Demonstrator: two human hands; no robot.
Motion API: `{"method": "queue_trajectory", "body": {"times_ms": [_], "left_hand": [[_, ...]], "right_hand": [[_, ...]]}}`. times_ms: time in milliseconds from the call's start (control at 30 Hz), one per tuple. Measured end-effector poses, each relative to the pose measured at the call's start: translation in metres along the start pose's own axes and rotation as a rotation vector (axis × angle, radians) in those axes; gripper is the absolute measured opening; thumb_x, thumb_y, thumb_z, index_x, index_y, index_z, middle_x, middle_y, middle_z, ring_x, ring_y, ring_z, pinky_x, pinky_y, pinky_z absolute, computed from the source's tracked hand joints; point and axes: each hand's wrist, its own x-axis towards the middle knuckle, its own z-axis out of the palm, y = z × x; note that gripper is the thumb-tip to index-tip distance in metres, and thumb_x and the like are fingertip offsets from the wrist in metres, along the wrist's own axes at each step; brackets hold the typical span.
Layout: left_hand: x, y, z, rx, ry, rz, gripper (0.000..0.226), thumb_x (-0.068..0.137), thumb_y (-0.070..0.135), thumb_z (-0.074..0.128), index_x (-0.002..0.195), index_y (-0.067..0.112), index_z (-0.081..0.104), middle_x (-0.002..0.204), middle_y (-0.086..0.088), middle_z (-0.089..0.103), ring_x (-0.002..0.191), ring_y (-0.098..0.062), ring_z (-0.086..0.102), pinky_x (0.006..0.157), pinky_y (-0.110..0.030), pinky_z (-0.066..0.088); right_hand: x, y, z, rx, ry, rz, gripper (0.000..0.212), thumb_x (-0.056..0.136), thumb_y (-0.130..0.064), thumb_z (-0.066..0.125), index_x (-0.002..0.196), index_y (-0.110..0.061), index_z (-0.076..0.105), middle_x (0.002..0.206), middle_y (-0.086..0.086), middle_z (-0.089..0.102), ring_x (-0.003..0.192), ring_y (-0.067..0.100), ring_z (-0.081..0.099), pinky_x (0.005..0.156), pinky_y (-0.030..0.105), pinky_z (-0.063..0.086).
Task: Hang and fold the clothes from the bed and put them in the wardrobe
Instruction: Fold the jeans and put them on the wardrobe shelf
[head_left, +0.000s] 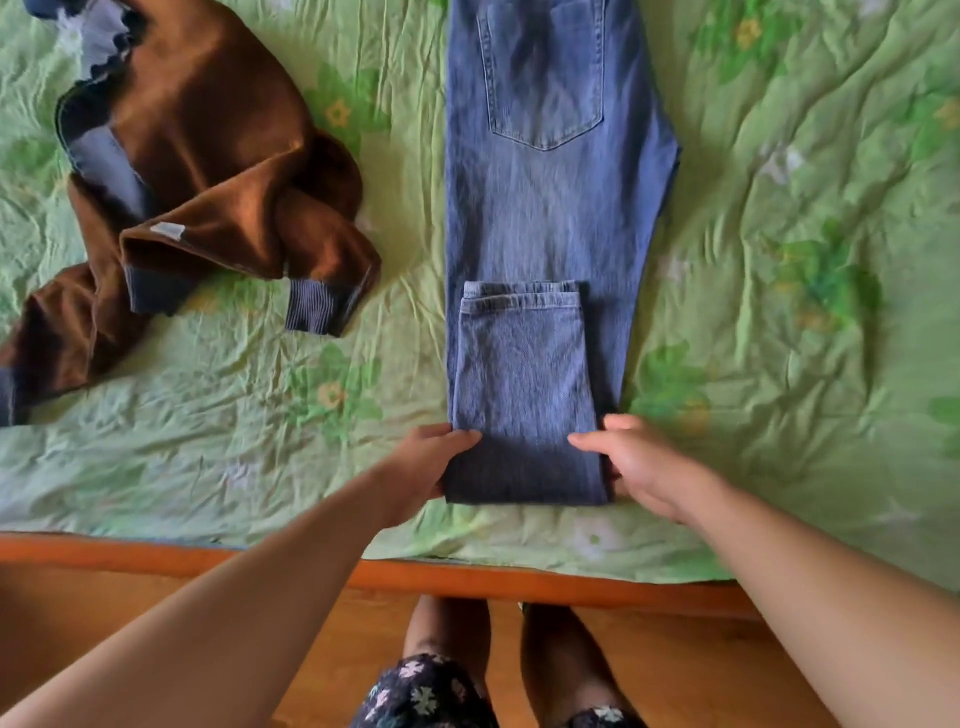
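- On the near part of the bed, the blue jeans (545, 208) are lying flat and lengthwise, running away from the person, with a back pocket facing up at the far end.
- Their lower legs are lying folded back over the upper legs, so the hems are resting about halfway up the garment and the fold is sitting closest to the bed's edge.
- That fold is sitting directly between the two hands, one hand at each of its near corners.
- The left grip (426, 462) is pinching the fold's left edge, with the thumb lying on top of the denim and the fingers tucking out of sight beneath it.
- The right grip (639, 467) is pinching the right edge in the same way, thumb pressing on top and the other fingers curling round the side.
- Both forearms are reaching in from the bottom corners of the view.
- Well to the left of the jeans, a brown sweater (208, 171) with dark ribbed cuffs is lying crumpled, apart from both hands.
- A wrinkled green floral bedspread (779, 260) is lying under both garments.
- An orange wooden bed frame (467, 577) is running along the near edge, with a wooden floor (156, 623) below it, where the person's legs (447, 623) are standing close to the frame.
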Motion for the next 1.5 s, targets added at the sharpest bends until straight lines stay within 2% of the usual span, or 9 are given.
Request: {"method": "queue_trajectory", "body": {"times_ms": [200, 367, 600, 700, 833, 1000, 1233, 1333, 1500], "left_hand": [[0.021, 0.059, 0.011, -0.014, 0.068, 0.156, 0.018, 0.098, 0.02, 0.063, 0.1, 0.004, 0.07, 0.107, -0.019, 0.074, 0.094, -0.03, 0.072, 0.096, -0.049, 0.055], [0.008, 0.093, 0.011, 0.019, 0.069, 0.224, 0.024, 0.092, 0.028, 0.069, 0.104, 0.007, 0.071, 0.104, -0.019, 0.075, 0.102, -0.038, 0.071, 0.095, -0.058, 0.054], [0.018, 0.269, 0.002, -0.185, -0.058, 0.499, 0.011, 0.099, 0.011, 0.06, 0.105, 0.005, 0.067, 0.1, -0.014, 0.073, 0.089, -0.026, 0.072, 0.081, -0.047, 0.061], [0.047, 0.304, -0.007, -0.063, -0.011, 0.403, 0.014, 0.097, 0.024, 0.064, 0.101, 0.01, 0.066, 0.097, -0.007, 0.074, 0.089, -0.023, 0.073, 0.075, -0.041, 0.061], [0.08, 0.249, -0.015, 0.075, -0.014, 0.174, 0.026, 0.094, 0.024, 0.068, 0.113, 0.006, 0.066, 0.108, -0.008, 0.075, 0.096, -0.021, 0.073, 0.084, -0.038, 0.059], [0.071, 0.149, -0.016, -0.042, -0.059, 0.087, 0.024, 0.094, 0.014, 0.066, 0.117, 0.006, 0.067, 0.112, -0.012, 0.074, 0.098, -0.024, 0.071, 0.08, -0.036, 0.059], [0.053, 0.108, -0.016, -0.019, -0.021, 0.113, 0.022, 0.098, 0.007, 0.06, 0.119, 0.005, 0.066, 0.117, -0.013, 0.072, 0.109, -0.027, 0.068, 0.092, -0.037, 0.057], [0.05, 0.105, -0.014, 0.079, 0.03, 0.162, 0.01, 0.097, 0.012, 0.063, 0.105, 0.011, 0.069, 0.115, -0.014, 0.072, 0.106, -0.028, 0.069, 0.096, -0.042, 0.056], [0.036, 0.074, -0.012, 0.205, 0.063, 0.163, 0.008, 0.096, 0.017, 0.065, 0.099, 0.012, 0.071, 0.11, -0.017, 0.073, 0.104, -0.034, 0.07, 0.095, -0.049, 0.056]], "right_hand": [[0.032, -0.055, -0.004, 0.107, 0.016, -0.193, 0.003, 0.093, -0.01, 0.067, 0.095, -0.012, 0.067, 0.089, 0.005, 0.076, 0.086, 0.025, 0.07, 0.069, 0.029, 0.055], [0.024, -0.082, -0.004, 0.087, 0.082, -0.308, 0.01, 0.081, -0.021, 0.071, 0.09, -0.018, 0.073, 0.099, 0.011, 0.076, 0.095, 0.026, 0.07, 0.099, 0.057, 0.049], [0.021, -0.259, -0.025, 0.318, 0.083, -0.593, 0.01, 0.093, -0.006, 0.062, 0.099, -0.013, 0.067, 0.095, 0.012, 0.069, 0.087, 0.027, 0.067, 0.086, 0.046, 0.054], [0.047, -0.295, -0.033, 0.176, 0.062, -0.451, 0.006, 0.099, -0.025, 0.06, 0.102, -0.02, 0.061, 0.093, 0.002, 0.069, 0.083, 0.021, 0.067, 0.081, 0.035, 0.051], [0.08, -0.229, -0.034, 0.028, 0.009, -0.116, 0.041, 0.093, -0.037, 0.066, 0.125, -0.013, 0.056, 0.128, 0.005, 0.063, 0.123, 0.027, 0.055, 0.106, 0.044, 0.039], [0.057, -0.125, -0.024, 0.22, -0.07, 0.049, 0.047, 0.082, -0.024, 0.075, 0.123, -0.002, 0.067, 0.113, 0.021, 0.073, 0.105, 0.038, 0.071, 0.091, 0.061, 0.055], [0.051, -0.094, -0.018, 0.157, 0.085, -0.13, 0.02, 0.085, -0.01, 0.074, 0.104, -0.007, 0.073, 0.102, 0.013, 0.077, 0.099, 0.032, 0.073, 0.098, 0.05, 0.053], [0.052, -0.077, -0.017, 0.003, 0.205, -0.254, 0.028, 0.079, -0.021, 0.079, 0.092, 0.001, 0.068, 0.097, 0.018, 0.075, 0.083, 0.022, 0.068, 0.08, 0.036, 0.05], [0.042, -0.04, -0.023, -0.146, 0.171, -0.253, 0.042, 0.075, -0.035, 0.079, 0.093, 0.001, 0.066, 0.1, 0.015, 0.075, 0.087, 0.022, 0.07, 0.093, 0.049, 0.053]]}}
